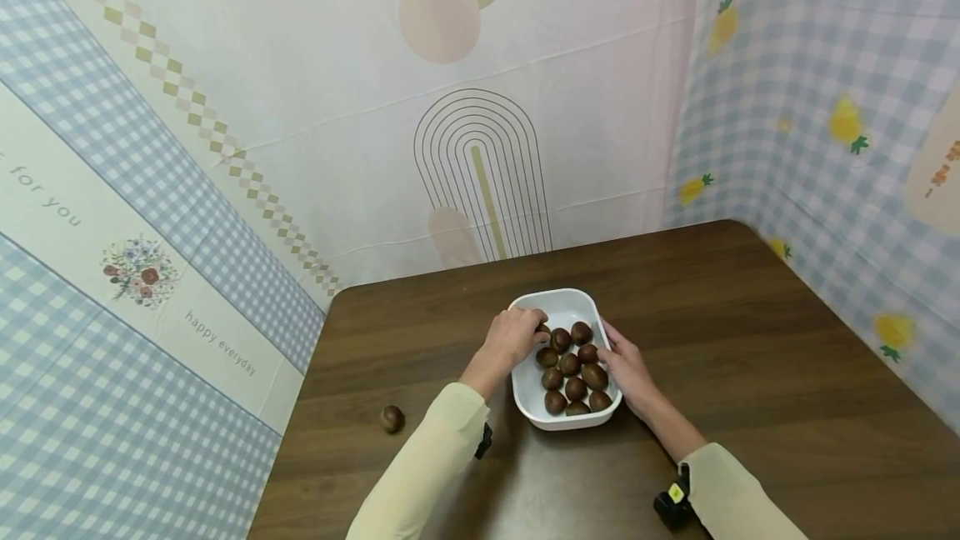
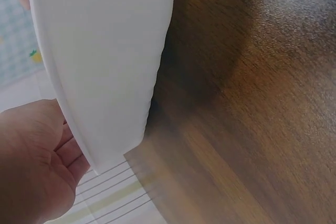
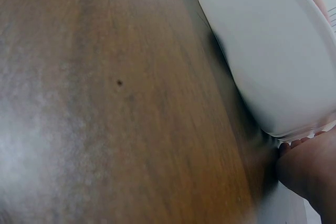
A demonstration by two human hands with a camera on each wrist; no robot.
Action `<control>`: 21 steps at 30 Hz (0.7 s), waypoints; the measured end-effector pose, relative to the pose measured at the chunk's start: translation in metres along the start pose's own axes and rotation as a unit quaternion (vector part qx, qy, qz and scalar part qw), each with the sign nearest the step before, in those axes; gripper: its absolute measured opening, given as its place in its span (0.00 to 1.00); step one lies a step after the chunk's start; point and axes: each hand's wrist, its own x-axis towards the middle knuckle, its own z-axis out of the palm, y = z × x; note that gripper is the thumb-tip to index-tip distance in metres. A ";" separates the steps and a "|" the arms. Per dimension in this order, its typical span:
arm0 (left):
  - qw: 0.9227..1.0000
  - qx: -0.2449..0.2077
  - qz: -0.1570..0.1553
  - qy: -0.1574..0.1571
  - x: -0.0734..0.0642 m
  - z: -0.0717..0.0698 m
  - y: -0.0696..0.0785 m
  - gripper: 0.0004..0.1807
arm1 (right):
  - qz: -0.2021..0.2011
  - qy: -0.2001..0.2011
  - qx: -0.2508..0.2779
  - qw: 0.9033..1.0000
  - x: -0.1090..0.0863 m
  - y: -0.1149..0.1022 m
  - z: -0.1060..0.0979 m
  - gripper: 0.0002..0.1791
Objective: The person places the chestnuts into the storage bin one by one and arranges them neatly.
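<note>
A white rectangular dish (image 1: 531,402) holds several round, glossy brown chestnuts (image 1: 575,388). My left hand (image 1: 512,336) reaches over the dish's left rim, its fingertips pinching a chestnut (image 1: 543,328) that is mostly hidden by the fingers. On the opposite side, my right hand (image 1: 628,369) grips the dish's right wall, thumb over the rim. In the left wrist view, the dish's outer wall (image 2: 105,61) hides the fingertips of the left hand (image 2: 37,156). The right wrist view has the right hand's fingers tucked against the dish's underside edge.
A single chestnut (image 1: 392,419) lies on the brown wooden table (image 1: 750,340), left of the dish and beside my left sleeve (image 1: 431,457). Printed cloth walls (image 1: 600,107) rise along the table's back and sides.
</note>
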 end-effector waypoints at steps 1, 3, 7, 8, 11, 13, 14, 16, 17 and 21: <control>1.000 0.003 0.000 0.000 0.000 0.000 0.000 0.15 | -0.001 0.000 -0.001 1.000 0.000 0.000 0.000 0.38; 1.000 0.007 0.001 0.000 0.000 0.001 0.000 0.14 | -0.001 0.000 0.002 1.000 0.000 0.001 0.000 0.38; 1.000 0.004 0.001 0.000 0.000 0.002 0.000 0.11 | -0.006 0.000 0.012 1.000 -0.001 0.000 0.000 0.39; 1.000 0.004 0.001 0.000 0.000 0.002 0.000 0.11 | -0.008 -0.001 0.013 1.000 -0.002 0.000 0.001 0.39; 1.000 0.010 0.002 -0.001 -0.001 0.003 0.000 0.10 | -0.010 -0.002 0.017 1.000 -0.003 -0.002 0.002 0.39; 1.000 0.018 0.004 -0.004 -0.002 0.004 0.000 0.11 | -0.010 -0.002 0.020 1.000 -0.003 -0.002 0.002 0.39; 1.000 0.024 0.005 -0.006 -0.002 0.005 -0.001 0.11 | -0.010 -0.002 0.020 1.000 -0.003 -0.002 0.002 0.39; 0.999 0.030 0.007 -0.010 -0.003 0.006 -0.001 0.12 | -0.009 0.000 0.020 1.000 -0.003 -0.003 0.003 0.39; 0.999 0.031 0.008 -0.011 -0.003 0.007 -0.002 0.12 | -0.009 0.001 0.019 1.000 -0.003 -0.002 0.002 0.39; 0.999 0.028 0.013 -0.018 -0.004 0.008 -0.003 0.13 | -0.006 0.002 0.014 1.000 -0.002 -0.002 0.002 0.39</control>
